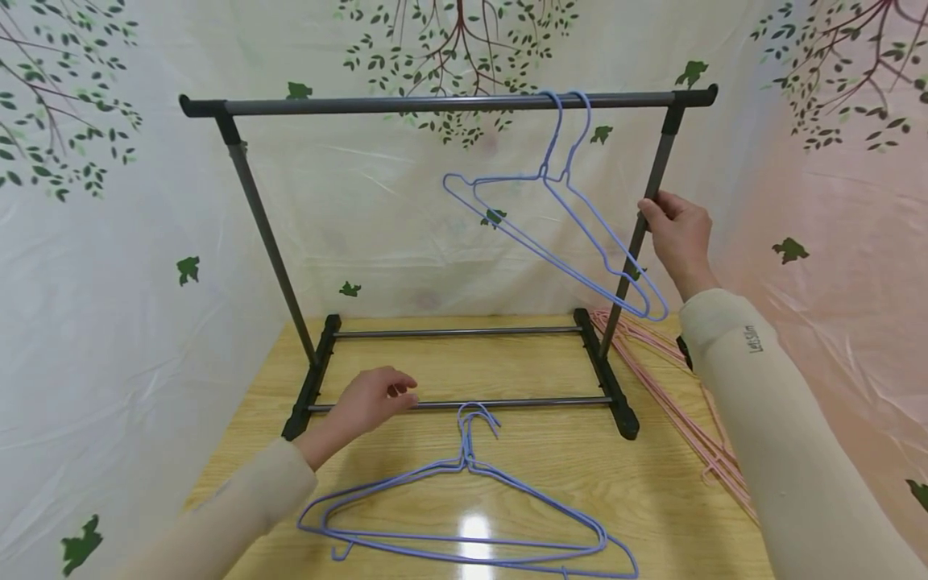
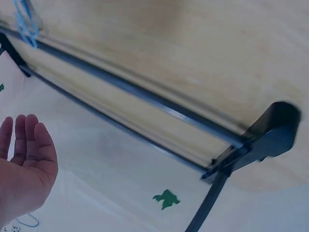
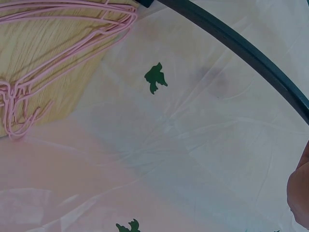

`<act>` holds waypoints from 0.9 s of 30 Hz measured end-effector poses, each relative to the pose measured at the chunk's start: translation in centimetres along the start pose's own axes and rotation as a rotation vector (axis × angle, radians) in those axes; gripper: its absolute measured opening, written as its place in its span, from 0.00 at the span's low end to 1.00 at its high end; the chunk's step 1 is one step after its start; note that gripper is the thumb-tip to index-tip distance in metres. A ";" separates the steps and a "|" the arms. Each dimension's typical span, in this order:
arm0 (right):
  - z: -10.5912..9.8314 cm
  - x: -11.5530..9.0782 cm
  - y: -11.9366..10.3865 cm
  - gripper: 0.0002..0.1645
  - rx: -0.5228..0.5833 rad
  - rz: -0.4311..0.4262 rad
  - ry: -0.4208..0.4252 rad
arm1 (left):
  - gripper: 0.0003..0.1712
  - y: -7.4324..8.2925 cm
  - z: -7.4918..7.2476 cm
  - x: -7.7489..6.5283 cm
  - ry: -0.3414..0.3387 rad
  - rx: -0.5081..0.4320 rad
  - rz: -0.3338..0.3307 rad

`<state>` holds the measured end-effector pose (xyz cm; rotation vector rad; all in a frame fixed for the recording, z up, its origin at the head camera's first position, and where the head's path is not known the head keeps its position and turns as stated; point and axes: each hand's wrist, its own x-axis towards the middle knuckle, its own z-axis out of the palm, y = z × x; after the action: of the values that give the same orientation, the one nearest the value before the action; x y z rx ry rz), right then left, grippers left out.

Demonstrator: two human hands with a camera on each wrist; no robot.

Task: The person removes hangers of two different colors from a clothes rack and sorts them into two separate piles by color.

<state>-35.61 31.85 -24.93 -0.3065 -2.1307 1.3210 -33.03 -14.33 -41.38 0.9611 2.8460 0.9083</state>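
Note:
A black clothes rack (image 1: 449,105) stands on the wooden table, two blue wire hangers (image 1: 554,250) hooked on its top bar right of the middle. My right hand (image 1: 681,238) grips the rack's right upright (image 1: 661,157) about halfway up, thumb in front. Over the lower front bar (image 1: 515,402), my left hand (image 1: 373,399) hovers with loosely bent fingers and holds nothing; the left wrist view also shows that hand (image 2: 29,164) bare. Several more blue hangers (image 1: 464,467) lie stacked on the table in front, hooks pointing toward the rack.
Several pink hangers (image 1: 670,403) lie on the table (image 1: 246,451) to the right, beside the rack's right foot (image 1: 609,379); the right wrist view shows their hooks (image 3: 21,128) near the table edge. A leaf-printed curtain (image 1: 406,242) encloses the back and sides.

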 end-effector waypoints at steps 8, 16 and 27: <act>0.0 0.1 0.0 0.28 -0.008 0.001 0.000 | 0.18 4.0 -2.4 3.6 0.159 -0.043 0.020; 0.0 0.1 0.1 0.27 -0.007 -0.015 0.008 | 0.20 8.9 -3.2 7.6 0.281 -0.170 0.007; 0.0 0.2 0.2 0.28 -0.011 -0.009 0.008 | 0.19 16.3 -3.4 12.2 0.400 -0.276 0.001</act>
<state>-35.77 32.03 -24.99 -0.3061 -2.1309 1.3006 -34.48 1.20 -27.87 0.8275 2.8982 1.6048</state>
